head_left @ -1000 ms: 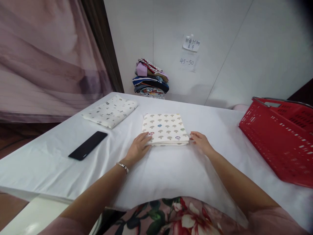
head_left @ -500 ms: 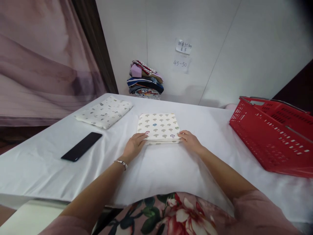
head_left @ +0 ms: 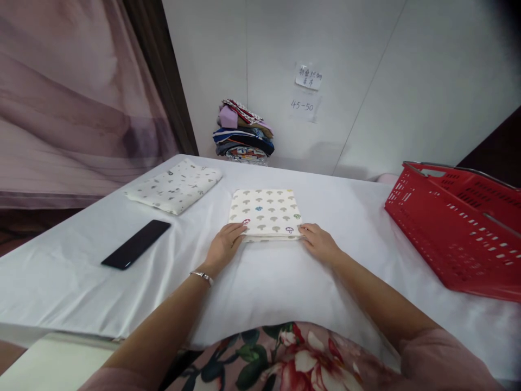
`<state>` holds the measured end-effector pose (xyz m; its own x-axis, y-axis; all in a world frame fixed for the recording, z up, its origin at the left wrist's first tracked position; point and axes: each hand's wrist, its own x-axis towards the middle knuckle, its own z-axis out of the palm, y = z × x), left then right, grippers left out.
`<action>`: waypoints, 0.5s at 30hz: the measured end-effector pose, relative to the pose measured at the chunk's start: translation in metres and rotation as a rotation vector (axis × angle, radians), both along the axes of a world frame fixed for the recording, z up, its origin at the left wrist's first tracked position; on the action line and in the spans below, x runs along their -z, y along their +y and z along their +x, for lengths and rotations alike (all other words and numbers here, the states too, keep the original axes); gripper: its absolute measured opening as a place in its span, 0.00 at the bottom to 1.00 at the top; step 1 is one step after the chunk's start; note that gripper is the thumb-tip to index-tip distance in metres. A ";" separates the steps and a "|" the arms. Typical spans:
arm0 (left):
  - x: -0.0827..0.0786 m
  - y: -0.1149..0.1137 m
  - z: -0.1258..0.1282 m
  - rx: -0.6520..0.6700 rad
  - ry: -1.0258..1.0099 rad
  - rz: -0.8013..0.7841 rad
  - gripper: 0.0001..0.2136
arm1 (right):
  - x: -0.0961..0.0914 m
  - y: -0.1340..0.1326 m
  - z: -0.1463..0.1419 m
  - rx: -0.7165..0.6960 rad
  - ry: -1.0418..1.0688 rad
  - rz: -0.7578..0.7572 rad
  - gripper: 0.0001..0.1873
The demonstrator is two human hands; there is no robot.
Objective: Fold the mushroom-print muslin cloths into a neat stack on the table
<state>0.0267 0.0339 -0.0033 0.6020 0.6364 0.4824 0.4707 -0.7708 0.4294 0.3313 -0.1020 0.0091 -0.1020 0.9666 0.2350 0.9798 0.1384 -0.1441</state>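
A white cloth [head_left: 266, 209] printed with grey mushrooms and a few coloured ones lies folded into a thick rectangle in the middle of the table. My left hand [head_left: 225, 243] grips its near left corner, fingertips on top. At the near right corner, my right hand [head_left: 321, 243] pinches the edge, the thumb partly hidden. Farther left lies a second folded white cloth [head_left: 175, 187] with small grey prints, apart from both hands.
A black phone [head_left: 136, 244] lies on the white-covered table [head_left: 268, 288] at left. At right stands a red plastic basket [head_left: 456, 233]. Behind the table's far edge is a stack of folded fabrics [head_left: 243, 133] by the wall. Paper notes [head_left: 308, 77] hang on the wall.
My right hand has shifted slightly down along the mushroom cloth's near right corner. That cloth's near edge looks flatter and more even. The view has shifted a little.
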 end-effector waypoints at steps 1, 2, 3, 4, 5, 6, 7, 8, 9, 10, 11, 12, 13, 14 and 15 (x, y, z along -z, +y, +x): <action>0.000 0.000 0.000 -0.002 0.006 0.010 0.16 | 0.001 0.000 0.000 0.005 -0.003 0.003 0.19; 0.001 -0.001 -0.001 -0.016 0.015 0.020 0.16 | 0.001 0.001 0.000 0.008 -0.006 0.007 0.19; 0.001 -0.001 -0.002 -0.038 0.027 0.030 0.17 | 0.002 0.002 0.000 0.011 -0.009 0.012 0.18; 0.001 -0.002 -0.002 -0.065 0.039 0.036 0.17 | 0.003 0.003 0.000 0.014 -0.012 0.014 0.18; 0.001 -0.002 -0.003 -0.093 0.049 0.038 0.17 | 0.003 0.005 0.001 0.017 -0.013 0.012 0.18; 0.001 -0.003 -0.003 -0.116 0.057 0.037 0.16 | 0.002 0.006 0.001 0.019 -0.014 0.002 0.18; 0.001 -0.003 -0.004 -0.128 0.065 0.032 0.16 | 0.001 0.007 0.002 0.019 -0.013 -0.014 0.18; 0.001 -0.004 -0.004 -0.130 0.072 0.026 0.16 | -0.001 0.008 0.003 0.016 -0.013 -0.034 0.18; 0.000 -0.004 -0.004 -0.130 0.076 0.021 0.16 | -0.003 0.009 0.003 0.011 -0.015 -0.056 0.18; -0.001 -0.005 -0.004 -0.132 0.080 0.019 0.16 | -0.005 0.009 0.004 0.004 -0.017 -0.077 0.18; -0.001 -0.005 -0.003 -0.138 0.085 0.017 0.16 | -0.008 0.010 0.004 -0.002 -0.019 -0.091 0.18; -0.002 -0.005 -0.003 -0.147 0.092 0.013 0.16 | -0.010 0.010 0.004 -0.008 -0.021 -0.099 0.18; -0.002 -0.006 -0.003 -0.161 0.099 0.007 0.16 | -0.012 0.011 0.005 -0.012 -0.024 -0.103 0.18; -0.002 -0.006 -0.002 -0.176 0.105 0.001 0.16 | -0.014 0.012 0.005 -0.015 -0.027 -0.100 0.18; -0.002 -0.006 -0.002 -0.186 0.110 -0.003 0.16 | -0.016 0.013 0.005 -0.013 -0.031 -0.088 0.18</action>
